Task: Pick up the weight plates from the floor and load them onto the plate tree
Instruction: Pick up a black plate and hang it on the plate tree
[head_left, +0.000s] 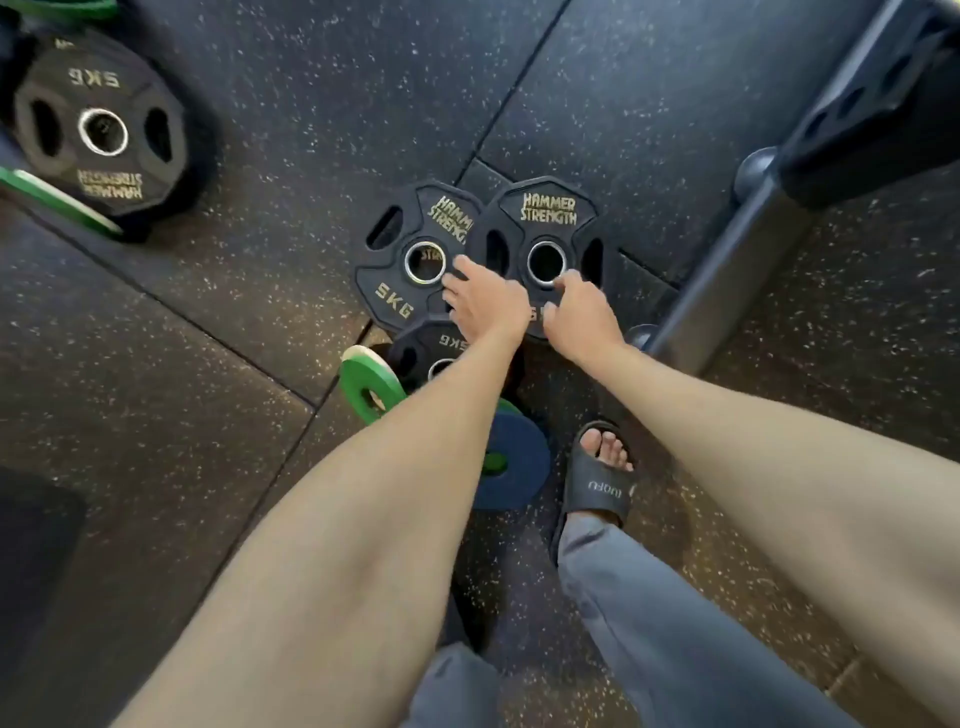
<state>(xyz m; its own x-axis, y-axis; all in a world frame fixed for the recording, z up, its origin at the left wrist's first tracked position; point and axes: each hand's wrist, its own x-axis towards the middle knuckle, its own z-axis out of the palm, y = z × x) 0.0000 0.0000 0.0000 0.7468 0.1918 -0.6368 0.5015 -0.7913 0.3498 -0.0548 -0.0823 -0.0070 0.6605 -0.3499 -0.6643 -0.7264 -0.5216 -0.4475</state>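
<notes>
Two black 5 kg Hammer Strength plates lie on the floor, the right plate overlapping the left plate. A third black plate lies partly under my left forearm. My left hand rests with fingers spread on the right plate's left edge. My right hand touches the rim of that plate's centre hole with a fingertip. Neither hand has a plate lifted. At the upper left, the plate tree carries a loaded black 5 kg plate and green plates.
A small green plate and a blue plate lie near my feet. My right foot in a black slide stands beside them. A dark metal equipment frame with rubber end caps runs along the right. The floor is speckled rubber.
</notes>
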